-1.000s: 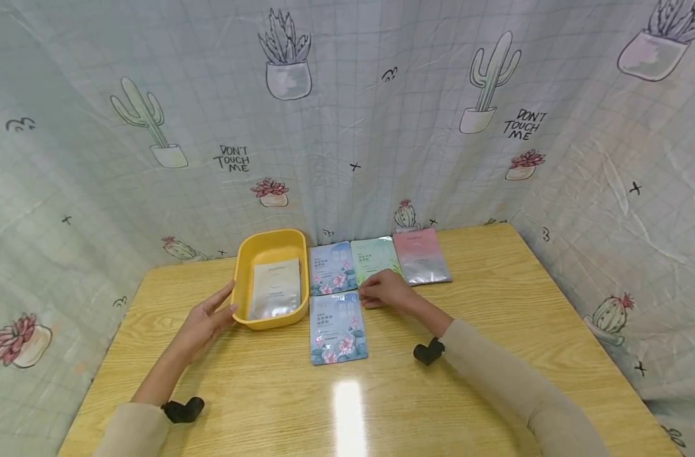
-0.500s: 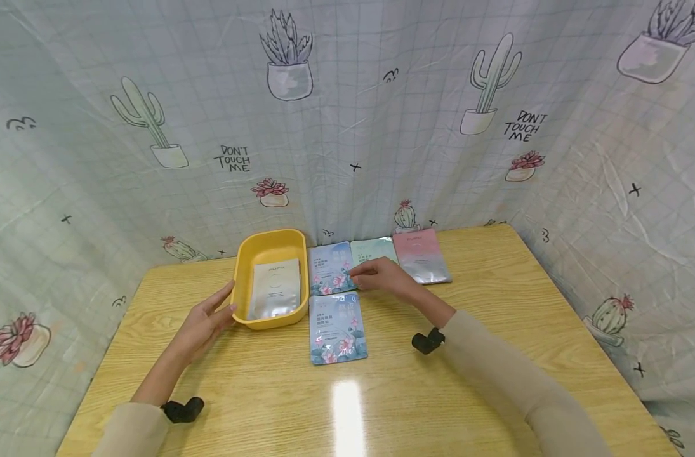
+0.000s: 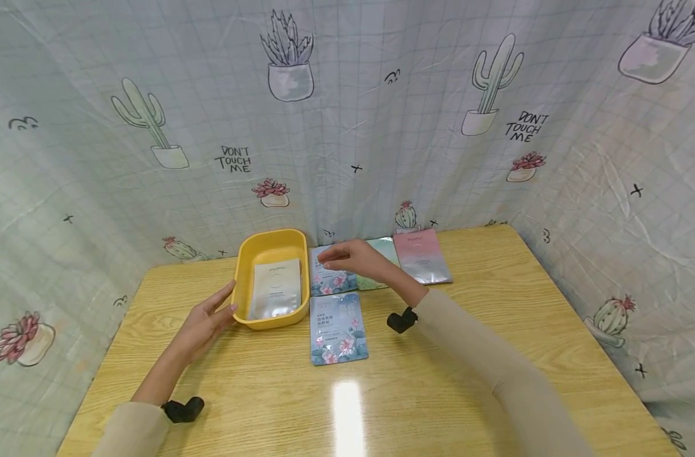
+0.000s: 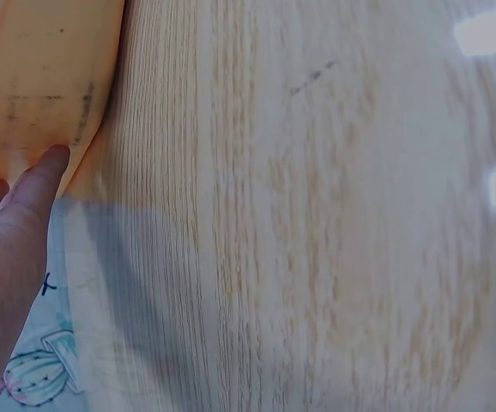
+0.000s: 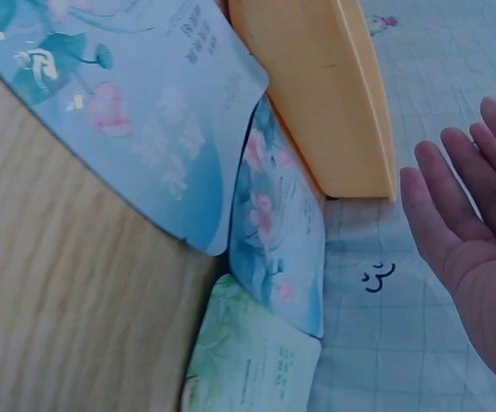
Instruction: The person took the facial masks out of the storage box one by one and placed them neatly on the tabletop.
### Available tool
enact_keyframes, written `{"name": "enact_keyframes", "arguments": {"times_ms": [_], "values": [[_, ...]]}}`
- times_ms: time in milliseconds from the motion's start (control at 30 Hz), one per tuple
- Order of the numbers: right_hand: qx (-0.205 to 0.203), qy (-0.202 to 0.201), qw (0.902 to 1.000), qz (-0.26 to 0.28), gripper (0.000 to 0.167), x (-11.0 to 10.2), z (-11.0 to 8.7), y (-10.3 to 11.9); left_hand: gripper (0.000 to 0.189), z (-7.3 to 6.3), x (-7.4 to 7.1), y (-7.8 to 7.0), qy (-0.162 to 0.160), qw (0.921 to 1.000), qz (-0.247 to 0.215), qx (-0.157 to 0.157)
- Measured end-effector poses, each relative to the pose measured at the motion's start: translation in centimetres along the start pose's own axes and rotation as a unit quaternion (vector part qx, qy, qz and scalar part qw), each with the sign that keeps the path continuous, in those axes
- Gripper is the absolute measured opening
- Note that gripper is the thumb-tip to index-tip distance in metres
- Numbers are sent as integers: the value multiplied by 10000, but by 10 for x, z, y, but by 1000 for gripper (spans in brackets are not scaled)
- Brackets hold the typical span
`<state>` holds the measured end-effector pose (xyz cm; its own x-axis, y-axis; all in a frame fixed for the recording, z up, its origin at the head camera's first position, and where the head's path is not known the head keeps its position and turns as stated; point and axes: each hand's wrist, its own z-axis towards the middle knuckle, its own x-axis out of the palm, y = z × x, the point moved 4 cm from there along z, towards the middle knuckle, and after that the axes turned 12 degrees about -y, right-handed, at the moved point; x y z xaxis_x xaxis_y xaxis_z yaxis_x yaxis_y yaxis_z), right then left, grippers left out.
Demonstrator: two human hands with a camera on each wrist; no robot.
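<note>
My left hand [image 3: 203, 322] touches the left outer wall of a yellow plastic bin [image 3: 245, 254], fingers and thumb fairly straight. In the left wrist view, its fingertips [image 4: 55, 156] rest against the bin [image 4: 51, 77]. A pale cream sachet [image 3: 275, 289] lies inside the bin. To the bin's right, my right hand [image 3: 353, 256] hovers with extended fingers over the back blue floral sachet [image 3: 332, 279], holding nothing. That arm partly covers a green sachet [image 3: 386, 249]. Another blue floral sachet [image 3: 338, 329] lies flat in front.
A pink sachet [image 3: 423, 257] lies flat at the right end of the back row. The wooden table [image 3: 256, 393] meets a cactus-print cloth [image 3: 353, 127] at the back and sides. Light glares off the table's front.
My right hand has moved left and up, from the green sachet to above the back blue one, its fingers straightening. My left hand, the bin and the sachets have stayed put.
</note>
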<state>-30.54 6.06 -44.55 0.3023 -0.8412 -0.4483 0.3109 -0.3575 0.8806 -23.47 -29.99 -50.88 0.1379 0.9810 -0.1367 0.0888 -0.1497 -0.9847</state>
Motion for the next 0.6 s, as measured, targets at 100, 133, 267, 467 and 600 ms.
{"name": "enact_keyframes", "arguments": {"times_ms": [100, 133, 267, 467, 600], "values": [[-222, 132, 9994, -209, 34, 4, 11, 7, 74, 1, -1, 0, 15, 10000, 12, -8], [-272, 172, 9990, -300, 35, 6, 15, 9, 74, 0, -1, 0, 19, 10000, 15, -12], [-476, 417, 9971, -427, 38, 12, 30, 19, 74, 0, -2, 1, 26, 10000, 12, -18], [-686, 819, 9928, -534, 40, 23, 54, 32, 73, 2, -1, -1, 40, 9999, -131, 18], [-885, 1176, 9829, -1106, 41, 34, 69, 40, 74, 2, -1, 0, 45, 9998, -182, 6]]}}
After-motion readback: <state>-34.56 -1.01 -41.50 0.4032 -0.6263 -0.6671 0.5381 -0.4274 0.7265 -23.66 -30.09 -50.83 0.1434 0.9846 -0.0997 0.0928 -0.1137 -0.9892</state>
